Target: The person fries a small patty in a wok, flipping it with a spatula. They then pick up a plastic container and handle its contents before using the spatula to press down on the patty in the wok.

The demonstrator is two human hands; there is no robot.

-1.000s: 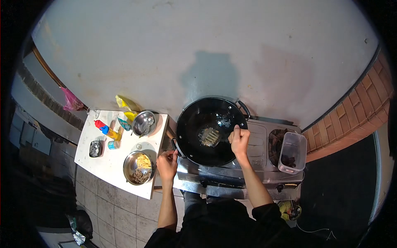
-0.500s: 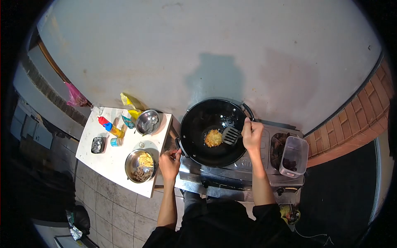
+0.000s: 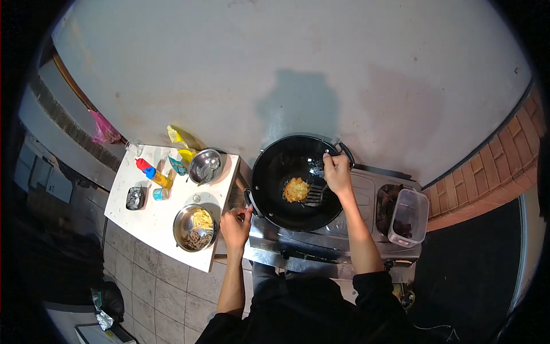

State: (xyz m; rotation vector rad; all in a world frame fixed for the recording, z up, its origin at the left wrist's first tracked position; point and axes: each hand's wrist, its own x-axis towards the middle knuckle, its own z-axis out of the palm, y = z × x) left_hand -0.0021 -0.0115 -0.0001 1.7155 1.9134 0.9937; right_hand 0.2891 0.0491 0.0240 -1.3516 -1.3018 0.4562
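A black wok (image 3: 275, 215) sits on the stove, with a golden-brown fried patty (image 3: 296, 190) in its middle. My right hand (image 3: 338, 174) is closed round a slotted spatula (image 3: 314, 196), above the wok's right side. The spatula's head lies low in the wok, its edge right at the patty's right side. At the wok's left rim, my left hand (image 3: 235, 228) is closed with its fingertips on the lower end of the wok handle (image 3: 248, 198).
On the white table (image 3: 154, 226) at left stand a metal bowl of shredded food and meat (image 3: 195, 241), another metal bowl (image 3: 205, 167), a yellow squeeze bottle (image 3: 163, 181) and a small jar (image 3: 161, 194). A clear plastic tub (image 3: 408, 218) rests on the stove's right side.
My right hand has moved left and up over the wok, tilting the spatula more upright. Its head has shifted slightly left and down beside the patty. My left hand stays in place.
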